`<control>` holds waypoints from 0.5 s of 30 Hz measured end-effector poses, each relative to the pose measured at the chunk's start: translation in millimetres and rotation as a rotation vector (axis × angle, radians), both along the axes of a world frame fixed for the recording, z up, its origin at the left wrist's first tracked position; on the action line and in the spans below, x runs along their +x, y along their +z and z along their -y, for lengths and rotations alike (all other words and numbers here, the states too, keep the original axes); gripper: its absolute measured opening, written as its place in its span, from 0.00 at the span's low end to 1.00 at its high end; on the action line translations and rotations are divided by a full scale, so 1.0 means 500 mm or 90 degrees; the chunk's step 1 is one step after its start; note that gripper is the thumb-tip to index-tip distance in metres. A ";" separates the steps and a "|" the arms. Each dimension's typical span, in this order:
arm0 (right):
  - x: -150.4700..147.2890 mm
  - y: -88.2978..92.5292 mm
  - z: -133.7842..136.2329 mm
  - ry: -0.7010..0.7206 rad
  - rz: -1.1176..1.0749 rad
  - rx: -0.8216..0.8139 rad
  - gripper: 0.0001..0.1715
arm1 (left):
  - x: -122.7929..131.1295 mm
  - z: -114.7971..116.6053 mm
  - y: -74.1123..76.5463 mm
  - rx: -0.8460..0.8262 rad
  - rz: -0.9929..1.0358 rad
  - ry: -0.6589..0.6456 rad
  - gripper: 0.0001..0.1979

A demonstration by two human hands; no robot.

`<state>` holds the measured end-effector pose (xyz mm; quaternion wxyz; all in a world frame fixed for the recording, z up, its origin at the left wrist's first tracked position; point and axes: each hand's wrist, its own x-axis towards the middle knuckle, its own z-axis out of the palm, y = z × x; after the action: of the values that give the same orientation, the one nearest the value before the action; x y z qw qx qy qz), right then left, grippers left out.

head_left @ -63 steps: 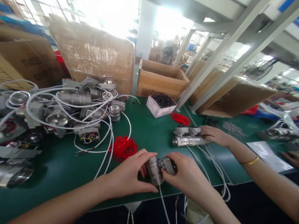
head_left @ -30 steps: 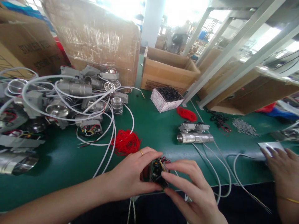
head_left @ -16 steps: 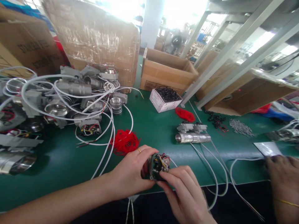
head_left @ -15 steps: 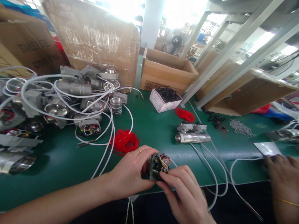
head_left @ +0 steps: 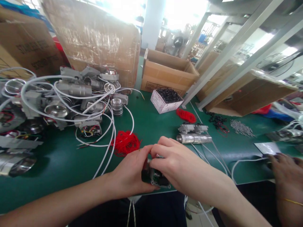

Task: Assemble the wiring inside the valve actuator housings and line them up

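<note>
The white box (head_left: 158,102), filled with small black pieces (head_left: 168,95), stands on the green counter (head_left: 151,124). Directly on the near side of the white box, toward the counter's front edge, is the wired housing (head_left: 159,180), its face uncovered so that part of a green board shows inside. The left hand (head_left: 132,171) has its grip wrapped around the housing from the side, thumb low and fingers high. The right hand (head_left: 174,159) lies over the upper part of the same face, fingers bent inward; they cover what they touch, so whether this grip pinches anything, I cannot tell.

Nearer than the white box and to its left is a red tangle (head_left: 126,144), just beyond the left hand. Well to the left of the white box is a heap of metal units (head_left: 78,90) with looping white cables (head_left: 44,117). Just to the right of the box, a little nearer, is a red bundle (head_left: 186,116); nearer than that, a pair of metal units (head_left: 194,138) lies side by side. Behind the white box is a cardboard carton (head_left: 165,79). Far to its right is a co-worker's hand (head_left: 286,176).
</note>
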<state>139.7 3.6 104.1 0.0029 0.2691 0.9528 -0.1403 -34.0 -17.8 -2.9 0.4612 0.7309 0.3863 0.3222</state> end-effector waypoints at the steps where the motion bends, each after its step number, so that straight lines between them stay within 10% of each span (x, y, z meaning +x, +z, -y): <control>1: -0.006 0.009 -0.009 0.034 0.029 -0.006 0.09 | -0.001 -0.001 -0.003 -0.012 0.005 -0.005 0.30; 15: -0.017 0.024 -0.022 0.118 0.090 0.005 0.03 | -0.006 -0.003 -0.023 -0.028 0.030 -0.044 0.34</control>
<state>131.3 14.6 116.1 0.0823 0.1892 0.9715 -0.1164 -37.2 -16.1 -14.6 0.4971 0.7257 0.3565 0.3148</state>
